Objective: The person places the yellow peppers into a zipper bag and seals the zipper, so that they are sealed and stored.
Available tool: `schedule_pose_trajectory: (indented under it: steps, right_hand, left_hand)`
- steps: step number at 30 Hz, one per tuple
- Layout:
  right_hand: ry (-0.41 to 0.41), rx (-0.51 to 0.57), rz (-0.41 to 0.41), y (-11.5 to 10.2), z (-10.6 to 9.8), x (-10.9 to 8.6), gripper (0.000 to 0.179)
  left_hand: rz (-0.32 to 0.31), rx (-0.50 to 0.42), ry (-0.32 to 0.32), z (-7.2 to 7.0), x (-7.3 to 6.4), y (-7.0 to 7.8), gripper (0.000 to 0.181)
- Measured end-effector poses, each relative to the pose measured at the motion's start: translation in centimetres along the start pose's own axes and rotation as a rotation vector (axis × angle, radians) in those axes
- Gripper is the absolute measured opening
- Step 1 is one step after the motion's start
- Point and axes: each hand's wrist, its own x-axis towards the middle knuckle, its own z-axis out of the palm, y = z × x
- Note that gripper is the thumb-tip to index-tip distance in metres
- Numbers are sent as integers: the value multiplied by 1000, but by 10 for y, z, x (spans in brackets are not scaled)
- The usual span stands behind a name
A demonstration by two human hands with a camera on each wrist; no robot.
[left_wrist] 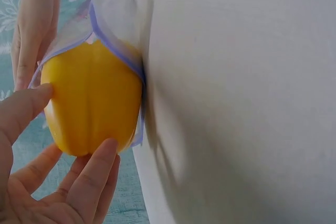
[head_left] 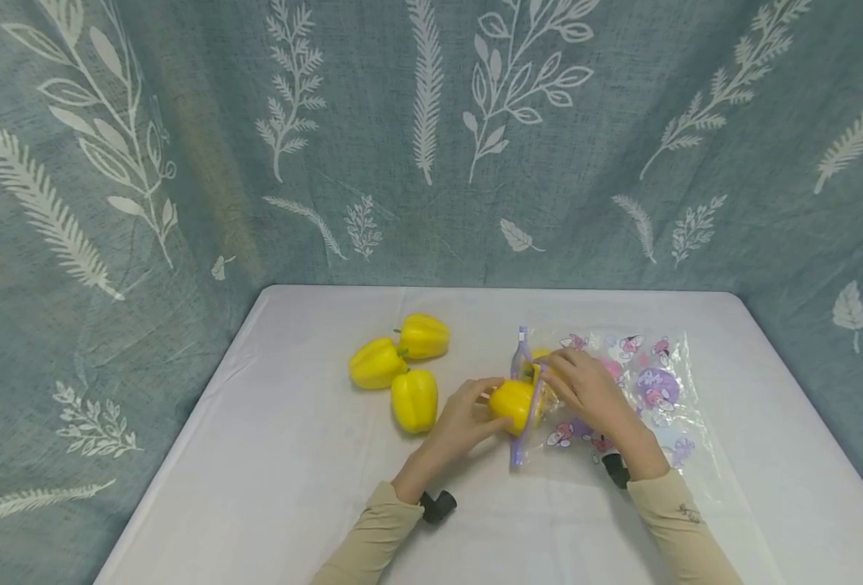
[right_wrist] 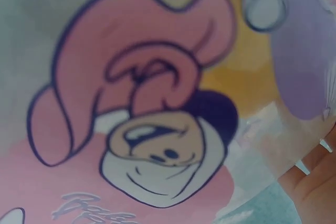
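Observation:
A yellow bell pepper (head_left: pixel 510 404) lies partly inside the mouth of a clear zip bag (head_left: pixel 661 422) with purple edging and cartoon prints. Around the pepper's outer end curl the thumb and fingers of my left hand (head_left: pixel 466 418); the left wrist view shows the same pepper (left_wrist: pixel 92 100) framed by the bag's purple rim. My right hand (head_left: pixel 592 394) grips the upper edge of the bag's opening. More yellow shows beneath its fingers, mostly hidden. Close up in the right wrist view, the printed bag (right_wrist: pixel 142 66) covers most of the picture, with a blurred yellow patch behind it.
Left of the hands, three more yellow bell peppers sit close together: one at the back (head_left: pixel 422 336), one on the left (head_left: pixel 376 363) and one in front (head_left: pixel 414 400). A white cloth (head_left: pixel 256 471) covers the table. Behind hangs a blue-green leaf-patterned curtain (head_left: pixel 373 122).

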Motion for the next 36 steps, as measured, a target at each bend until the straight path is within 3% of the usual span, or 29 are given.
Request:
schedule_pose_trajectory:
  steps: [21,36]
  right_hand:
    - [4,-14,5,-1,1,1,23]
    - [-10,-18,32,-6,0,3,23]
  left_hand:
    - [86,-73,-33,3,-5,4,44]
    - [86,-172,-84,10,-7,9,46]
